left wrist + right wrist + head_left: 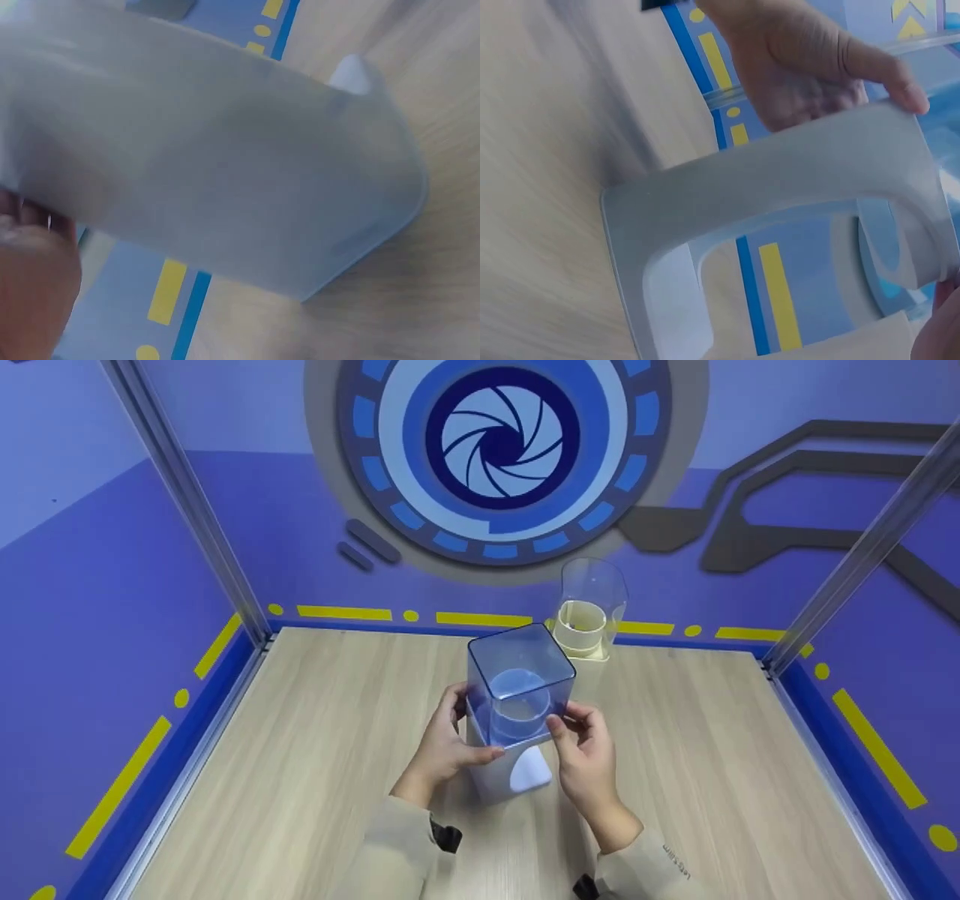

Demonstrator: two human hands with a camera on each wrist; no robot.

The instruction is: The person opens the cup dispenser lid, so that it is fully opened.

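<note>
Blue-purple walls [225, 525] with a big camera-shutter graphic [501, 446] on the back one, and a light wood worktop [337, 750] in front of it. Both hands are on a square see-through container [525, 660] with a whitish body [491, 780] under it and a round ring [523, 697] inside. Left hand [442, 746] has it from the left, thumb stretched along the front lower edge of the clear part, fingers bent round the side. Right hand [589, 754] pinches the other side, thumb on the front right corner and fingers curled behind. Neither hand is spread flat, both have a proper grip. Forearms come in from the near edge in beige sleeves [386, 840], angled inwards, with a black strap [446, 837] at the left wrist. So the container sits right between the two palms, about midway between the worktop's left and right edges. Right wrist cam shows the body has a big arched cutout; can't tell if its bottom is touching the wood. Second unit, a cream cup holder [583, 634] with a clear cover [596, 581], stands at the back edge, a little right of middle.
</note>
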